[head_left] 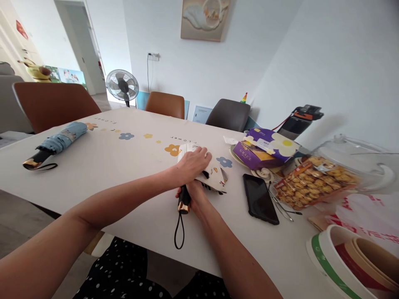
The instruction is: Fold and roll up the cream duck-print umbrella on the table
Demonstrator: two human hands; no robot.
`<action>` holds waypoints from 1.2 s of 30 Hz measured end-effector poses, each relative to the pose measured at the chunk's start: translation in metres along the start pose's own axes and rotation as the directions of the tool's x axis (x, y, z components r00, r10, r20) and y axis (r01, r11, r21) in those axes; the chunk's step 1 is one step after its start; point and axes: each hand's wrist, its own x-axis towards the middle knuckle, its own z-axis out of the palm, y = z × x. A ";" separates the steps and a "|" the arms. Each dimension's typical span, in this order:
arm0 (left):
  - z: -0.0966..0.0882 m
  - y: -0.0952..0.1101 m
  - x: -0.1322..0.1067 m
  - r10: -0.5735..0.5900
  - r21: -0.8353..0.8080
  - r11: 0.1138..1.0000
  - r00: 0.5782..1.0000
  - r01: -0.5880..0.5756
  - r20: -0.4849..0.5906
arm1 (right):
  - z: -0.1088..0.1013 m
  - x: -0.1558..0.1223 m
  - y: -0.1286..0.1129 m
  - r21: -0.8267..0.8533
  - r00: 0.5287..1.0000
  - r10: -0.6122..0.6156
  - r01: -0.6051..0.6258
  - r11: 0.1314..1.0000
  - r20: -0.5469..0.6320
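A folded white umbrella [215, 174] with small coloured prints lies on the white table [124, 166], its black handle [184, 200] with a gold band and black wrist loop pointing toward me. My right hand [195, 195] is closed round the handle. My left hand [193, 162] reaches across and presses on the umbrella's white canopy, fingers curled over the fabric.
A folded blue umbrella [59, 143] lies at the table's left. To the right are a black phone [260, 198], a purple box [266, 148], a snack packet [314, 180], a clear jar, stacked bowls [352, 261] and glasses. Chairs and a fan [122, 86] stand beyond.
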 end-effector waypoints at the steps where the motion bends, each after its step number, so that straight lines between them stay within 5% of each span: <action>1: -0.003 -0.006 -0.001 -0.038 -0.043 0.998 0.999 0.038 0.006 | 0.000 0.001 0.000 0.022 1.000 0.012 -0.012 1.000 -0.005; 5: -0.006 -0.034 -0.015 -0.243 -0.377 0.903 0.969 0.208 -0.047 | 0.001 0.003 0.000 0.061 0.997 0.077 -0.076 0.995 -0.010; 9: 0.002 -0.053 -0.033 -0.483 -0.808 0.522 0.875 0.273 -0.017 | 0.000 0.003 -0.001 0.069 0.995 0.095 -0.095 0.993 -0.009; 12: 0.006 -0.063 -0.042 -0.649 -0.939 0.226 0.759 0.257 0.052 | -0.001 0.003 -0.004 0.076 0.995 0.105 -0.104 0.992 -0.003; 15: 0.003 -0.074 -0.051 -0.751 -0.972 0.098 0.657 0.215 0.069 | -0.002 0.002 -0.009 0.100 0.995 0.103 -0.104 0.990 0.016; 19: -0.003 -0.086 -0.067 -0.749 -0.974 0.042 0.652 0.222 0.116 | -0.002 -0.002 -0.016 0.130 0.990 0.122 -0.130 0.983 0.066; 27: -0.008 -0.096 -0.096 -0.608 -0.969 0.120 0.788 0.216 0.101 | -0.006 -0.001 -0.019 0.184 0.991 0.112 -0.124 0.975 0.075; 33: 0.001 -0.114 -0.110 -0.508 -0.870 0.153 0.793 0.468 0.337 | -0.008 -0.004 -0.025 0.171 0.999 0.051 -0.053 0.984 0.015; 36: 0.000 -0.125 -0.116 -0.554 -0.794 0.220 0.743 0.566 0.377 | -0.010 -0.002 -0.026 0.122 0.998 0.021 -0.013 0.992 -0.063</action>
